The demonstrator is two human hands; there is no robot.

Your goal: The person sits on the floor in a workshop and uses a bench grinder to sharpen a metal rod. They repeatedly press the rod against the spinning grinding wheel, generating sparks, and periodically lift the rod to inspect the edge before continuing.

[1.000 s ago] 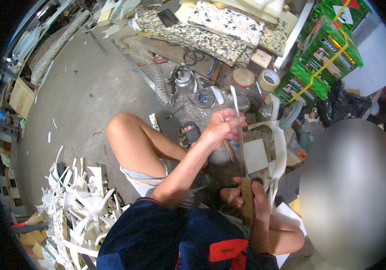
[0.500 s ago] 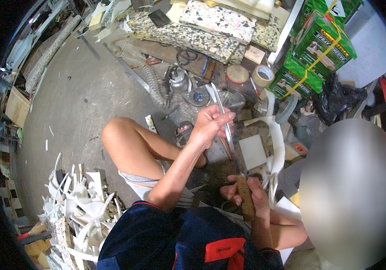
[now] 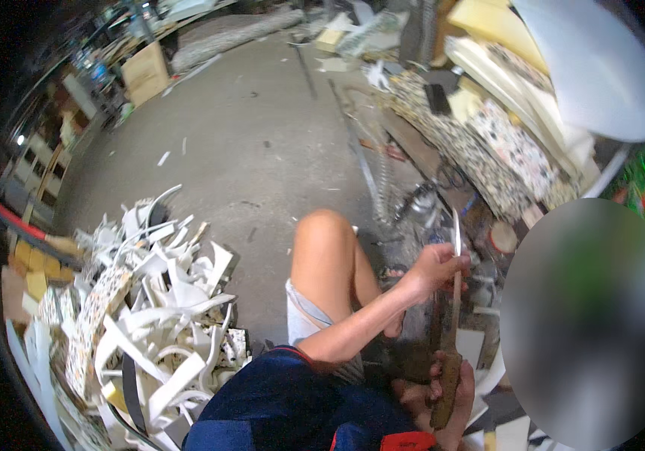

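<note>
A long, narrow knife (image 3: 455,319) stretches between my two hands, its tip pointing away from me. My right hand (image 3: 464,392), low at the right, is wrapped around its brown wooden handle (image 3: 447,391). Farther up, my left hand (image 3: 437,269) pinches the thin blade between thumb and fingers, and the bright tip sticks out past them. Beneath the blade, small tools and scraps lie on the floor, too blurred to name. A pale flat square (image 3: 470,347) is just right of the blade, beside my right hand.
White foam offcuts (image 3: 172,323) are heaped at my left. My bent knee (image 3: 326,248) rises between heap and knife. Speckled foam blocks (image 3: 514,146) are stacked at the far right, near a ribbed hose (image 3: 383,188) and a round container (image 3: 503,237). A blurred oval hides the right side.
The view has swung left, so the hands and knife appear farther right and lower, and more of the foam heap shows. Both hands keep their hold on the knife.
</note>
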